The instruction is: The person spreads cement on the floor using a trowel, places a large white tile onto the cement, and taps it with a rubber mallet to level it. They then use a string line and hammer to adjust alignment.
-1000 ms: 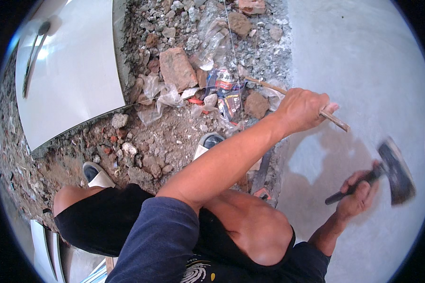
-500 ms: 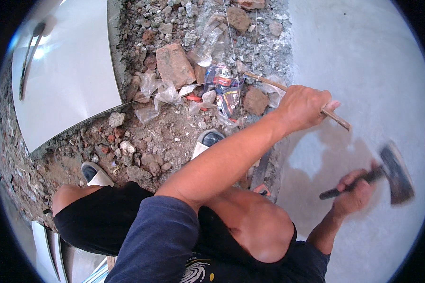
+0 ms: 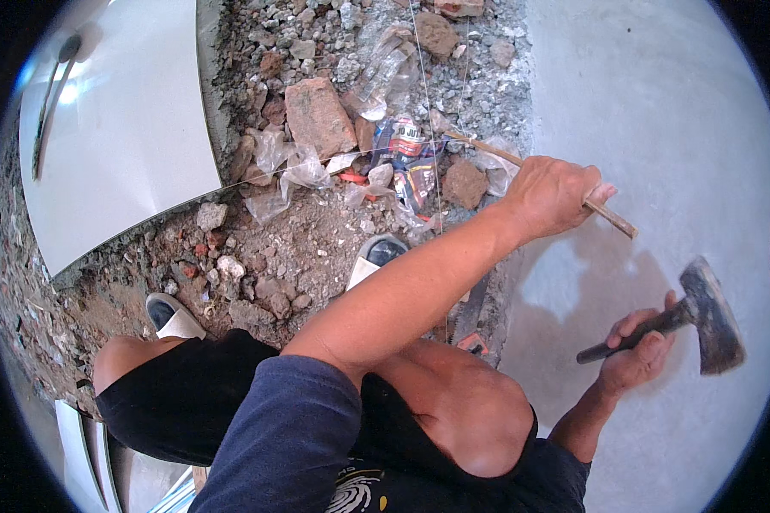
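Observation:
My left hand [image 3: 556, 198] reaches across to the right, closed around a thin wooden stick [image 3: 612, 218]. The stick slants from upper left to lower right, its far tip over the rubble near a string. Lower right, my right hand [image 3: 637, 350] grips the dark handle of a hatchet [image 3: 712, 318]. The hatchet's broad, worn metal head points right, above the smooth grey floor and apart from the stick. Crumpled printed wrappers [image 3: 406, 154] lie in the rubble to the left of the stick.
A large white tile [image 3: 128, 145] lies at left with a dark-headed tool [image 3: 56, 98] on it. Rubble holds a broken brick [image 3: 319, 118] and clear plastic scraps. Taut strings [image 3: 425, 77] cross it. Near my knee rests an orange-and-black handled saw [image 3: 472, 344]. Grey floor [image 3: 650, 111] spans the right.
The hatchet in my right hand has shifted slightly up and left, and it shows sharp where it was blurred. My left hand and the stick stay almost in place.

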Action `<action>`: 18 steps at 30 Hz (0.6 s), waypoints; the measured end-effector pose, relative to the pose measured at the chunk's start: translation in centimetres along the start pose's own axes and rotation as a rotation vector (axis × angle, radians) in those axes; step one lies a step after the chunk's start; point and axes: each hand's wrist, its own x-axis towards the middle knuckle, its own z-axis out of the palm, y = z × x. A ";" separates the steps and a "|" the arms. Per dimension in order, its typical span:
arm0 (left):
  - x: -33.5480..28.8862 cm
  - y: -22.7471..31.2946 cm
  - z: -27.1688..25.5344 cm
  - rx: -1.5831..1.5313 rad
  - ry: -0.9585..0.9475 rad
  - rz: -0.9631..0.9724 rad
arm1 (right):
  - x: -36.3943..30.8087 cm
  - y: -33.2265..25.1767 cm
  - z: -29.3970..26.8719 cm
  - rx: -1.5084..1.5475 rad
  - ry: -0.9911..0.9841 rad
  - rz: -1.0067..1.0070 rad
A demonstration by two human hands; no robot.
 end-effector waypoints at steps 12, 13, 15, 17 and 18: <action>-0.1 0.0 -0.2 0.020 0.000 -0.015 | 0.2 0.3 0.0 -0.292 -0.048 0.120; -0.1 0.0 -0.2 0.018 0.015 -0.003 | 0.0 0.4 0.0 -0.220 0.048 0.096; -0.1 0.0 -0.1 0.012 0.031 0.000 | -0.3 0.7 0.1 -0.192 0.020 0.073; -0.1 0.1 0.0 0.010 0.040 -0.006 | -0.4 1.0 0.2 -0.224 -0.034 0.107; -0.1 0.1 0.0 0.008 0.029 -0.015 | -0.5 1.2 0.1 -0.279 -0.092 0.156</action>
